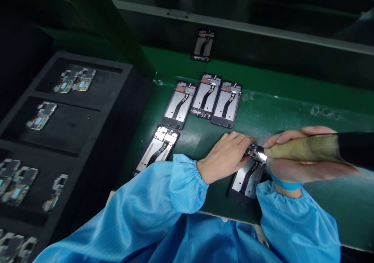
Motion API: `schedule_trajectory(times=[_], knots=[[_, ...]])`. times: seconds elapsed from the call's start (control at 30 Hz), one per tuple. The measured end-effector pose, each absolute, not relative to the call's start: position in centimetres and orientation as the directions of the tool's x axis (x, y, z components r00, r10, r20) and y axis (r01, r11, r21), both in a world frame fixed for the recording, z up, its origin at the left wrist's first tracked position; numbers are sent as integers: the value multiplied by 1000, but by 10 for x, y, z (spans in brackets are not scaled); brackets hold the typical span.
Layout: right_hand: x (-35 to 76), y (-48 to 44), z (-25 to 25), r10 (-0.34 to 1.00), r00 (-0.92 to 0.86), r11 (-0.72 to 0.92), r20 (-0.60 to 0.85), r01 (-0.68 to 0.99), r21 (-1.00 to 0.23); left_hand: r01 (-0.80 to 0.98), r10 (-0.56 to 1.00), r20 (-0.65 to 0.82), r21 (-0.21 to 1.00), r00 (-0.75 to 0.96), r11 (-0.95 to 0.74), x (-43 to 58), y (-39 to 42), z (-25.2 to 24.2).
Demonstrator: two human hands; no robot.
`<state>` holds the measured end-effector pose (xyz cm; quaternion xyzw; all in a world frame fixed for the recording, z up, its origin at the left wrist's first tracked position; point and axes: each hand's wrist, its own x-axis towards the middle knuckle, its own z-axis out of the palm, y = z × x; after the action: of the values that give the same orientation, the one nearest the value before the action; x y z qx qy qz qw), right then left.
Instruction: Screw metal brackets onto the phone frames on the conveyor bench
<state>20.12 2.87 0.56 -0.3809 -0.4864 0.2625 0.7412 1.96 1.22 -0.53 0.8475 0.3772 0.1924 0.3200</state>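
Observation:
An opened phone body (247, 181) lies on the green bench in front of me, its circuit parts at the top end. My left hand (226, 154) rests on its upper left edge, fingers together and gripping that edge. My right hand (300, 154) is wrapped round a tool with a worn yellowish sleeve (300, 148) and a black rear part. The tool's tip meets the top right of the phone body, beside a bright metal piece; the exact contact is too small to make out.
Three phone bodies (206, 95) lie side by side beyond my hands, with another (203, 45) farther back. One with white parts (157, 148) lies left, near my sleeve. A black compartmented tray (112, 95) on the left holds several circuit boards (42, 115).

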Motion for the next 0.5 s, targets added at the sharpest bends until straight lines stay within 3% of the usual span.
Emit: schedule_trajectory(times=[0.5], knots=[[195, 30, 8, 779, 348, 557, 521, -4, -830, 518, 765, 98, 680, 636, -518, 20, 13, -5]])
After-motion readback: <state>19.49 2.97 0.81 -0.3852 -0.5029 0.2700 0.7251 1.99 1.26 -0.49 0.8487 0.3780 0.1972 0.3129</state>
